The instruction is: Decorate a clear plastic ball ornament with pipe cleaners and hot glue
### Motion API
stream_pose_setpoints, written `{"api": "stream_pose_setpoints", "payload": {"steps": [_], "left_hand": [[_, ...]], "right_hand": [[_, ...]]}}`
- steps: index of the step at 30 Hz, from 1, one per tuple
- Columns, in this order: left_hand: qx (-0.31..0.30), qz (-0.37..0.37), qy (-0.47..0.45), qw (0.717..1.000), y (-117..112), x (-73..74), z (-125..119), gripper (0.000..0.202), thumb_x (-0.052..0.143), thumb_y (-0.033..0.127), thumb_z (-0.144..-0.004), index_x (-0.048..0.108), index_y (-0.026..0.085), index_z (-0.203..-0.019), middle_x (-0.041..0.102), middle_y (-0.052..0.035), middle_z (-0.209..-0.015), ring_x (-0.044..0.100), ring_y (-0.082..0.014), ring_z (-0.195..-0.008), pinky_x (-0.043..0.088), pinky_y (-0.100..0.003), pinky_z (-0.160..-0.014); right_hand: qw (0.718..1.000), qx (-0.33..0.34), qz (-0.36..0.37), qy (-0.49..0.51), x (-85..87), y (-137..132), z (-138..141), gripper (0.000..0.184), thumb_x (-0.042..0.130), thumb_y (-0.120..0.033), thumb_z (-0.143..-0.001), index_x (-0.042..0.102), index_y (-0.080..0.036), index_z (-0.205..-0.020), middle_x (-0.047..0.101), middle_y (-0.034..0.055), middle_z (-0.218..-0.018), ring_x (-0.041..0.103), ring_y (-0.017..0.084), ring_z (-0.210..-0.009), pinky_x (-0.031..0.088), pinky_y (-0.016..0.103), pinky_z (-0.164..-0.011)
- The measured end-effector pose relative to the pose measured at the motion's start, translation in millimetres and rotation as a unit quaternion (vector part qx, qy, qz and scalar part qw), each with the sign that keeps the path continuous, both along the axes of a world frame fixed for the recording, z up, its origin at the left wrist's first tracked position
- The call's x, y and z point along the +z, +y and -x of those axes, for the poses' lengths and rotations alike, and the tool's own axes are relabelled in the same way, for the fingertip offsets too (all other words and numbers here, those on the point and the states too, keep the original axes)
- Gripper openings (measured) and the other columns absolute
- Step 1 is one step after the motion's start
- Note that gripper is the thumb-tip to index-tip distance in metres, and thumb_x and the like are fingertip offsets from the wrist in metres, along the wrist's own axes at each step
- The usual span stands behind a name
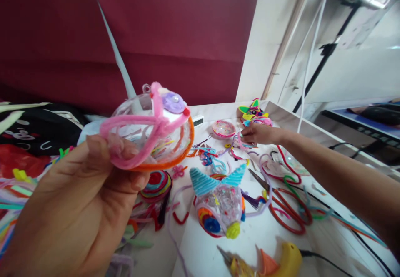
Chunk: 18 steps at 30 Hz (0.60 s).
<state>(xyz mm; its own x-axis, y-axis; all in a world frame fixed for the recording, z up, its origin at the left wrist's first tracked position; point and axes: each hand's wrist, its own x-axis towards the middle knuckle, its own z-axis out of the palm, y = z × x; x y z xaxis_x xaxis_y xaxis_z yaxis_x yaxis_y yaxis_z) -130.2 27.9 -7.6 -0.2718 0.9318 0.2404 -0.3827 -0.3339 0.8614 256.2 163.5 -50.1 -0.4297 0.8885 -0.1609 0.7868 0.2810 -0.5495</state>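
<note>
My left hand [75, 202] is raised near the camera, fingers closed round a clear plastic ball ornament [150, 129]. Pink pipe cleaner wraps the ball, an orange one rims it, and a purple flower sits on top. My right hand [261, 134] reaches far across the white table [265, 231], fingers pinched on pink pipe cleaner pieces [242, 143] beside a small clear disc [223, 128]. Between the hands stands a finished clear ball figure [218, 204] with blue ears, a yellow nose and coiled colours.
Loose pipe cleaners [290, 210] in red, green, blue and purple lie all over the table. A yellow glue gun [281, 262] rests at the near edge. A colourful star-shaped figure [253, 112] stands at the back. Dark bags [37, 131] lie left, a maroon curtain behind.
</note>
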Motion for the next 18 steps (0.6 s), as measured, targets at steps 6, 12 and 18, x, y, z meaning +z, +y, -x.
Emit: {"api": "stream_pose_setpoints", "payload": {"steps": [6, 12, 18], "left_hand": [[0.004, -0.021, -0.029, 0.999, 9, 29.8, -44, 0.021, 0.071, 0.007, -0.072, 0.058, 0.02, -0.063, 0.061, 0.0094, -0.057, 0.054, -0.0037, -0.044, 0.042, -0.008, -0.027], [-0.002, 0.0, -0.032, 0.999, -1, 32.5, -48, 0.021, 0.067, 0.007, -0.078, 0.06, 0.02, -0.063, 0.063, 0.0091, -0.061, 0.059, -0.0036, -0.051, 0.053, -0.007, -0.042], [-0.031, -0.023, 0.021, 0.999, 2, 23.0, -50, 0.018, 0.058, 0.014, -0.085, 0.069, 0.018, -0.071, 0.067, 0.0017, -0.072, 0.062, -0.0088, -0.061, 0.058, -0.016, -0.052]], "right_hand": [[0.991, -0.046, 0.028, 0.126, 8.0, -5, 0, 0.028, 0.061, -0.034, -0.077, 0.043, -0.02, -0.06, 0.05, -0.0011, -0.057, 0.047, 0.012, -0.052, 0.041, 0.025, -0.051], [0.975, -0.057, 0.079, 0.2, 13.6, -23, 5, 0.009, 0.06, -0.028, -0.078, 0.057, -0.019, -0.079, 0.053, -0.0033, -0.056, 0.048, 0.01, -0.048, 0.037, 0.022, -0.048], [0.961, -0.07, 0.119, 0.239, 3.0, -32, 6, 0.016, 0.063, -0.028, -0.074, 0.059, -0.02, -0.086, 0.058, -0.0026, -0.064, 0.046, 0.008, -0.047, 0.034, 0.021, -0.046]]}}
